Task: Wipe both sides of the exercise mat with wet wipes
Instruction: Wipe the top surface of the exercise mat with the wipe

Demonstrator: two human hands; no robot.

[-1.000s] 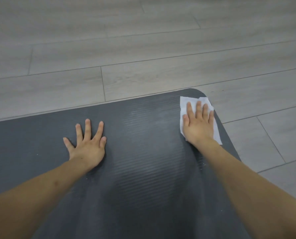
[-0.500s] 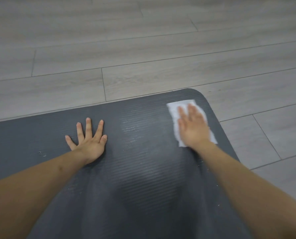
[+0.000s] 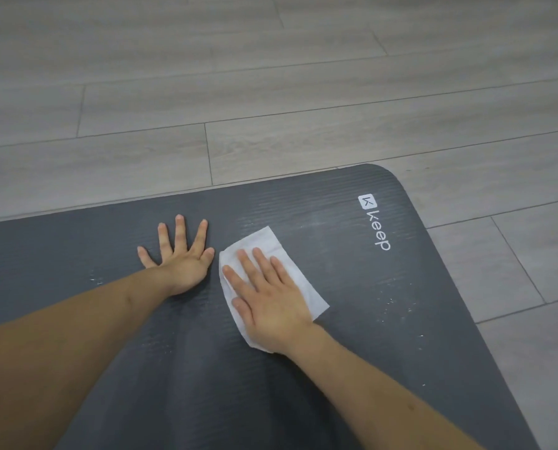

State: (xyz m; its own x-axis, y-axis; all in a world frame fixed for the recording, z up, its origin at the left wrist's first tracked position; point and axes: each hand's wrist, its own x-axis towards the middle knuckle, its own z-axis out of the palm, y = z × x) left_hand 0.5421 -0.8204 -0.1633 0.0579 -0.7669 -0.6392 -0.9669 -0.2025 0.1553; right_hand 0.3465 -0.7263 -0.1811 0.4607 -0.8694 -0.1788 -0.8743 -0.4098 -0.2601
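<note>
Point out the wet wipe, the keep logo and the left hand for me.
wet wipe (image 3: 264, 239): head view, bare far corner.
keep logo (image 3: 375, 223): head view, middle of the lettering.
left hand (image 3: 181, 259): head view, back of the hand.

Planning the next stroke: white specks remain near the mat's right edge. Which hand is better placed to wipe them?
Right. The right hand already presses the wet wipe flat on the mat, nearer the specks. The left hand lies bare, farther away.

Soft, even indoor light, slightly dim and grey.
The floor planks bow from wide-angle distortion; faint sheen streaks the mat; shadows under the arms are weak; focus stays sharp throughout.
</note>
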